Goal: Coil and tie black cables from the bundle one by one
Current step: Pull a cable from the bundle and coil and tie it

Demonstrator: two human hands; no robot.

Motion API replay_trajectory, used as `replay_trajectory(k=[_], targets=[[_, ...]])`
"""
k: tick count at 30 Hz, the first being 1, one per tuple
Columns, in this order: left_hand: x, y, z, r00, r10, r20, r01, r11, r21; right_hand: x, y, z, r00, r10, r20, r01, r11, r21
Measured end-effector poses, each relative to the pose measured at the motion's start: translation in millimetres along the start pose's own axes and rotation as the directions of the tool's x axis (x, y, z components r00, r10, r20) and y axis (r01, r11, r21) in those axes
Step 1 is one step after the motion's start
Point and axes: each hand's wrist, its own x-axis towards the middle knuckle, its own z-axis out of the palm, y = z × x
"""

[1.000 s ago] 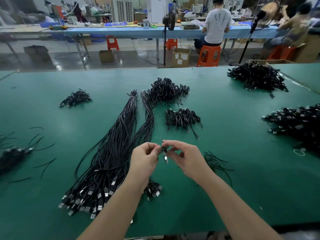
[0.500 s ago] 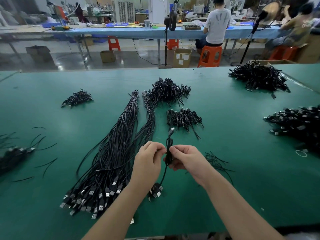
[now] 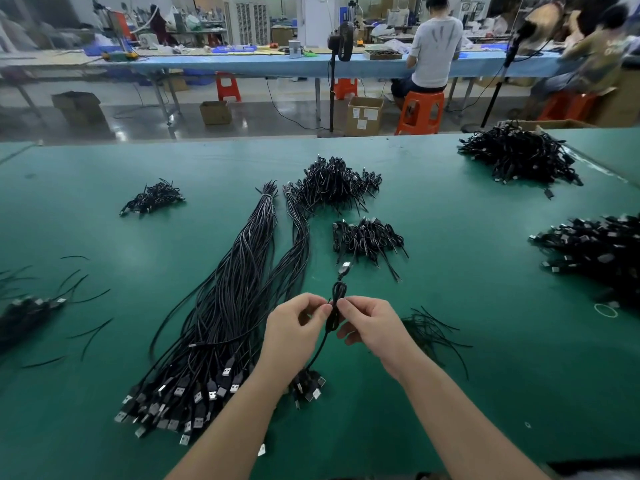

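A long bundle of straight black USB cables (image 3: 235, 306) lies on the green table (image 3: 485, 375), plugs fanned out at the near end. Above the table my left hand (image 3: 294, 327) and my right hand (image 3: 372, 323) both pinch one small coiled black cable (image 3: 337, 299) held upright between them. Its USB plug (image 3: 345, 268) sticks up past the fingers, and its tail hangs down toward the plugs below. Just beyond the hands lies a small pile of tied coils (image 3: 367, 237).
More piles of coiled black cables sit at the back centre (image 3: 334, 183), back left (image 3: 152, 199), back right (image 3: 519, 157) and right edge (image 3: 595, 251). Loose black ties lie right of my hands (image 3: 433, 330) and at the left (image 3: 83, 289). People work at a blue bench behind.
The coil has grown between my fingers and now stands taller, its plug risen above the hands. Both hands stay in nearly the same place, pinching the cable.
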Motion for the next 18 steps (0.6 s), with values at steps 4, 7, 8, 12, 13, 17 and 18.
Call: replay_trajectory(k=[4,7,8,12,13,17,18], targets=[[7,-9,2,0.999,-0.021,-0.042,0.022,0.999,0.038,9,10,7,1.000,0.016,0.008,-0.015,0.999,-0.033],[16,-20,1,0.994,-0.043,-0.102,0.051,0.995,0.084,21,23,15,0.997,-0.013,-0.083,-0.004,0.981,-0.196],[21,-23,0,0.990,-0.052,-0.130,0.064,0.994,0.091,26,30,16,0.992,-0.085,-0.090,0.043,0.919,-0.392],[49,-33,0,0.979,-0.071,-0.190,0.093,0.990,0.109,42,61,19,0.944,-0.306,0.126,0.241,0.375,-0.895],[57,-34,2,0.978,-0.065,-0.197,0.091,0.987,0.129,45,70,21,0.944,-0.282,0.172,0.257,0.303,-0.918],[95,-34,18,0.976,-0.035,-0.214,0.075,0.981,0.179,50,91,24,0.940,-0.287,0.187,0.258,0.235,-0.937],[106,-33,24,0.976,-0.035,-0.214,0.075,0.981,0.181,49,94,23,0.927,-0.337,0.164,0.256,0.250,-0.934]])
